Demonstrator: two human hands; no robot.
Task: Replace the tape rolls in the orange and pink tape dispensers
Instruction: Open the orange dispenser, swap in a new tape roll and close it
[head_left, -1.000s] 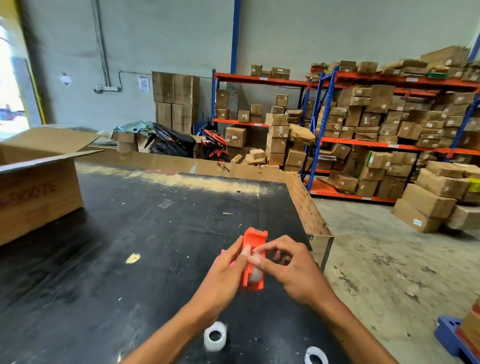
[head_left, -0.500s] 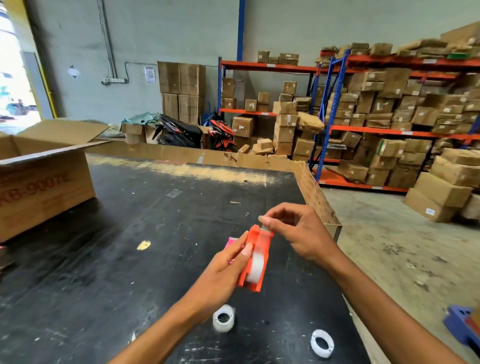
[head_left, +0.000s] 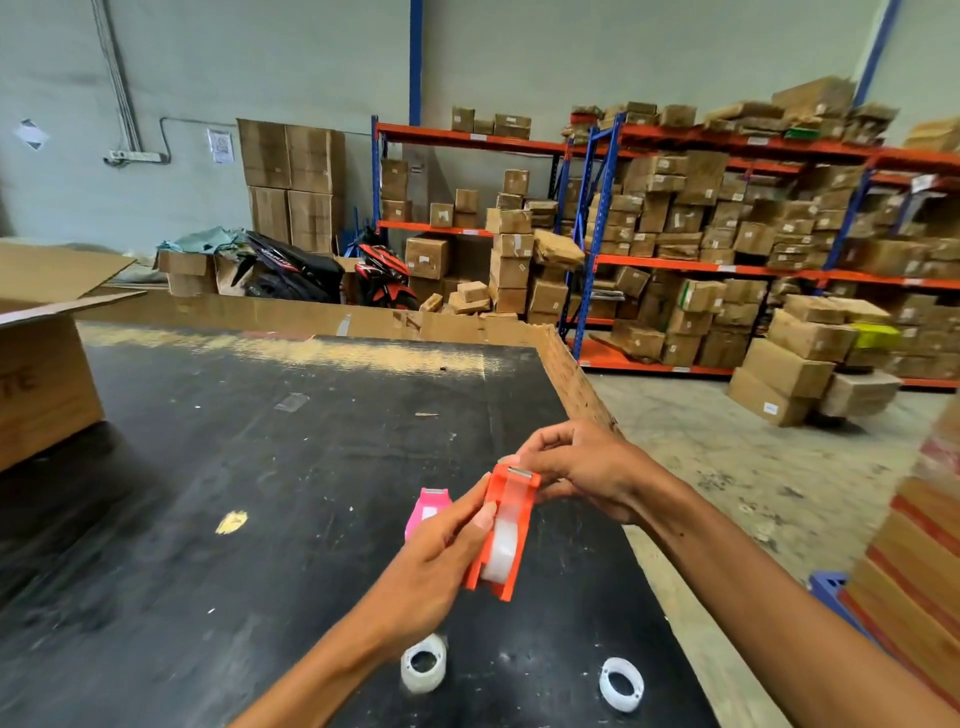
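Note:
My left hand (head_left: 431, 566) grips the orange tape dispenser (head_left: 511, 525) by its side, holding it above the black table (head_left: 260, 493). A clear tape roll (head_left: 500, 551) sits inside the dispenser, with a strip running up to the metal cutter at its top. My right hand (head_left: 576, 467) pinches the tape's end at that cutter. The pink tape dispenser (head_left: 427, 509) lies on the table just behind my left hand, partly hidden. On the table near me lie a full clear tape roll (head_left: 423, 665) and an empty white core ring (head_left: 621, 683).
An open cardboard box (head_left: 41, 364) stands on the table's left. A raised cardboard rim (head_left: 322, 317) borders the far and right edges. Beyond are shelves of cartons (head_left: 727, 234), parked motorbikes (head_left: 332, 270), and stacked boxes (head_left: 924, 561) at my right.
The right hand came off the roll, rose to the dispenser's top and now pinches the tape end at the cutter. The left hand kept its hold; the camera view shifted.

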